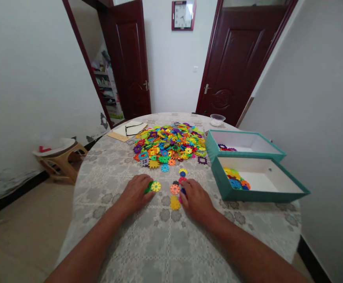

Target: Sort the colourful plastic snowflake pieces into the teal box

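Observation:
My left hand (137, 188) rests on the table, thumb and fingers curled round some green notched plastic discs (148, 188). A yellow notched disc (156, 186) shows at its fingertips. My right hand (195, 197) is closed over a dark blue disc (183, 191), mostly hidden under the fingers. Just left of that hand lie an orange disc (175, 189), a black disc (175, 182) and overlapping yellow discs (175, 203). A pink disc (182, 180) touches its fingertips, with another yellow disc (183, 171) beyond.
A large heap of coloured interlocking pieces (171, 143) covers the table's middle. Two teal boxes (265, 195), (248, 132) at the right hold some pieces. Glasses (126, 130) lie on paper (121, 135) at the left back; a clear bowl (217, 119) stands at the far right.

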`<state>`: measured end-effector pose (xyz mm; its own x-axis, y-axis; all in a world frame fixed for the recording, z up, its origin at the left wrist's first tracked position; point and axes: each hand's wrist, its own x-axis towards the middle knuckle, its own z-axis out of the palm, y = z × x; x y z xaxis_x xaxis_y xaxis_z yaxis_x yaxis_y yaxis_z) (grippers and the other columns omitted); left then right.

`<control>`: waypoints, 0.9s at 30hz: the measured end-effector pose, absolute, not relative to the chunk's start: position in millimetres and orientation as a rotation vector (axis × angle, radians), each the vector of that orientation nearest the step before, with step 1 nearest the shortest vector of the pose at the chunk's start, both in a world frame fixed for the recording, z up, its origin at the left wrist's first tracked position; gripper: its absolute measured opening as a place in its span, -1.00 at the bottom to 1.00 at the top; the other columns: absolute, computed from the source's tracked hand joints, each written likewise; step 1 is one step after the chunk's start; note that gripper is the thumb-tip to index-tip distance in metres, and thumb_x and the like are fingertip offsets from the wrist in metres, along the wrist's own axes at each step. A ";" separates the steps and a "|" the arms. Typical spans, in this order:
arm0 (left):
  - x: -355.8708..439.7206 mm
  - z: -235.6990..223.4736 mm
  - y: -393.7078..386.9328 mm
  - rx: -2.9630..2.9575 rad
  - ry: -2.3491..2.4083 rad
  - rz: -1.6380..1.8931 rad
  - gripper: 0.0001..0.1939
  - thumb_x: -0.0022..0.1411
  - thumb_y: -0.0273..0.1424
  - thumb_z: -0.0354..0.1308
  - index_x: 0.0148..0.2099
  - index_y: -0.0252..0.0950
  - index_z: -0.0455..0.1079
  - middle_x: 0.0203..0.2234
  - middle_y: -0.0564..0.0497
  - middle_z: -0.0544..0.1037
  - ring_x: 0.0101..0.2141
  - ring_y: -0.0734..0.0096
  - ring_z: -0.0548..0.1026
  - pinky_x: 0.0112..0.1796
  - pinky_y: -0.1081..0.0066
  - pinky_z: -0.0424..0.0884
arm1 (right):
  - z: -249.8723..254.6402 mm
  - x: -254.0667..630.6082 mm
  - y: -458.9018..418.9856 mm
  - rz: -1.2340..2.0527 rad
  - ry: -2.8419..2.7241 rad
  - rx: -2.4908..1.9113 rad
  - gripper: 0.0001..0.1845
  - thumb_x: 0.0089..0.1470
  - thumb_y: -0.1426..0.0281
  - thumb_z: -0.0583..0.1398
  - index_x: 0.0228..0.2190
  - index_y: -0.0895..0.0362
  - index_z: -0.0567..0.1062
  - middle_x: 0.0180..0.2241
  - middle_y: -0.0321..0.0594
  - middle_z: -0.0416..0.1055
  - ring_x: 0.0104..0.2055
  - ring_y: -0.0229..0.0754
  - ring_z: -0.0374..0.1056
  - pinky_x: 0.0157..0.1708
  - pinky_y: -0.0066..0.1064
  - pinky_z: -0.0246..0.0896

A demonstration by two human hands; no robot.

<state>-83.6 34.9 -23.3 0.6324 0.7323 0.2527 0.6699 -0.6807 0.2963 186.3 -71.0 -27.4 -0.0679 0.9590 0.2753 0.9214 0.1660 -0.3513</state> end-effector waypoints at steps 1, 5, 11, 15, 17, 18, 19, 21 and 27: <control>-82.9 -27.3 33.0 2.676 1.191 0.586 -0.66 0.33 -0.24 0.21 0.10 -0.22 0.47 0.07 -0.19 0.55 0.11 0.01 0.46 0.16 0.06 0.35 | -28.1 188.5 -68.7 0.117 -1.987 -1.849 -0.64 0.31 0.37 0.19 0.11 0.13 0.47 0.08 0.07 0.42 0.11 0.07 0.37 0.09 -0.17 0.34; -79.7 -36.4 28.4 2.669 1.251 0.702 -0.69 0.34 -0.26 0.20 0.08 -0.22 0.46 0.05 -0.18 0.55 0.09 0.02 0.45 0.14 0.05 0.35 | -23.4 199.0 -66.7 0.197 -1.981 -1.945 -0.77 0.37 0.29 0.16 -0.06 0.11 0.54 -0.07 -0.02 0.45 -0.02 -0.02 0.41 -0.02 -0.28 0.29; -78.0 -37.8 25.6 2.679 1.219 0.745 -0.71 0.28 -0.27 0.22 0.03 -0.22 0.48 -0.02 -0.16 0.56 0.05 0.03 0.46 0.12 0.05 0.37 | -24.0 206.7 -71.5 0.267 -2.033 -1.835 -0.73 0.28 0.21 0.26 -0.07 0.09 0.53 -0.07 -0.07 0.44 0.00 -0.03 0.38 -0.04 -0.31 0.21; -84.1 -43.4 30.6 2.525 1.246 0.913 -0.73 0.25 -0.42 0.08 -0.03 -0.25 0.48 -0.07 -0.14 0.57 0.03 0.09 0.48 0.15 0.08 0.37 | -23.0 210.3 -70.7 0.339 -2.067 -1.800 -0.81 0.28 0.25 0.25 -0.15 0.09 0.52 -0.11 -0.13 0.46 -0.05 -0.09 0.39 -0.10 -0.35 0.17; -89.2 -45.3 34.6 2.371 1.356 1.008 -0.69 0.19 -0.50 0.00 -0.08 -0.24 0.48 -0.12 -0.11 0.58 -0.01 0.13 0.50 0.13 0.12 0.41 | -23.3 211.3 -71.1 0.327 -2.070 -1.795 -0.84 0.30 0.27 0.23 -0.17 0.09 0.51 -0.12 -0.13 0.47 -0.06 -0.09 0.39 -0.10 -0.36 0.17; -91.6 -45.6 36.2 2.315 1.418 1.043 -0.67 0.17 -0.52 -0.03 -0.10 -0.24 0.47 -0.14 -0.10 0.58 -0.03 0.15 0.51 0.10 0.13 0.43 | -24.1 211.6 -71.4 0.311 -2.068 -1.793 -0.84 0.31 0.28 0.22 -0.16 0.10 0.50 -0.11 -0.13 0.47 -0.05 -0.09 0.39 -0.10 -0.35 0.17; -93.6 -45.4 37.3 2.274 1.472 1.067 -0.66 0.15 -0.53 -0.05 -0.11 -0.24 0.47 -0.16 -0.09 0.58 -0.06 0.16 0.52 0.06 0.15 0.45 | -25.3 211.6 -71.6 0.295 -2.067 -1.790 -0.84 0.32 0.29 0.20 -0.15 0.10 0.50 -0.11 -0.12 0.47 -0.04 -0.09 0.39 -0.09 -0.35 0.17; -95.4 -43.9 38.2 2.254 1.533 1.078 -0.67 0.13 -0.54 -0.06 -0.14 -0.23 0.45 -0.20 -0.08 0.57 -0.10 0.18 0.53 0.00 0.18 0.48 | -28.8 211.8 -70.9 0.266 -2.064 -1.777 -0.84 0.36 0.31 0.15 -0.14 0.10 0.51 -0.10 -0.10 0.48 -0.04 -0.09 0.39 -0.07 -0.35 0.18; -89.0 -40.1 36.4 2.281 1.567 1.008 -0.77 0.06 -0.53 0.04 -0.24 -0.23 0.43 -0.27 -0.06 0.58 -0.16 0.19 0.53 -0.02 0.21 0.48 | -34.2 218.8 -60.8 0.273 -1.940 -1.760 -0.70 0.41 0.41 0.01 -0.18 0.15 0.53 -0.18 -0.07 0.54 -0.10 -0.10 0.42 -0.07 -0.37 0.19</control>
